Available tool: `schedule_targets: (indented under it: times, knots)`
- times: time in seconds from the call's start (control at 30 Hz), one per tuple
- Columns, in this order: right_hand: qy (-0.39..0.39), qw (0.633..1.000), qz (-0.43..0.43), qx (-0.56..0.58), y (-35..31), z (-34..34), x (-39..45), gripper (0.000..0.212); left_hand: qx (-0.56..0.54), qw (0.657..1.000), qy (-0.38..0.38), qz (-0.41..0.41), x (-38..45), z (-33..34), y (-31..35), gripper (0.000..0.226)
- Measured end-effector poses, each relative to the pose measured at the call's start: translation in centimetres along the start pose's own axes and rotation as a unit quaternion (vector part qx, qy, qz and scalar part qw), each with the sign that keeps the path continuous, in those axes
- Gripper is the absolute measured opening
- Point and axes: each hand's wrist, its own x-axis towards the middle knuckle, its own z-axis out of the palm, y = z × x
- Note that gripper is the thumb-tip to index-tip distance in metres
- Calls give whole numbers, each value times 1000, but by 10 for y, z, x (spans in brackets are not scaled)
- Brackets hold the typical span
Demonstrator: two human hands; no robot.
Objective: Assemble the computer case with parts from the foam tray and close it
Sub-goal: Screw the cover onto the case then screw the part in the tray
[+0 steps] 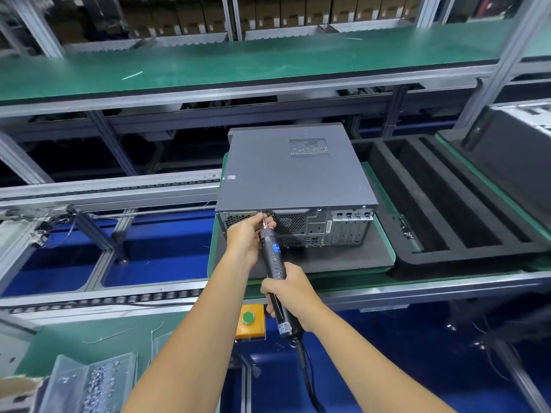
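My right hand (287, 289) grips the black electric screwdriver (272, 257), its axis aimed up-left; left hand (249, 235) pinches its tip at the closed grey metal computer case (295, 174)'s rear top edge.

Both bare arms reach forward and up from the bottom edge. The left hand (249, 236) is farther out, and its fingers (258, 219) are curled and pinching near the tip of the long black power screwdriver (272, 257). The right hand (287, 289) is lower, wrapped tight around the screwdriver's handle.
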Motion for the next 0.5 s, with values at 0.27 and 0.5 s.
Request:
schedule_targets:
  times: [0.27, 0.5]
  knots:
    - [6, 1000, -4, -16, 1, 2, 3, 29, 7, 1000, 1, 3, 5, -3, 0, 9]
    - [-1, 1000, 0, -8, -2, 2, 3, 30, -3, 1000, 5, 3, 4, -1, 2, 8]
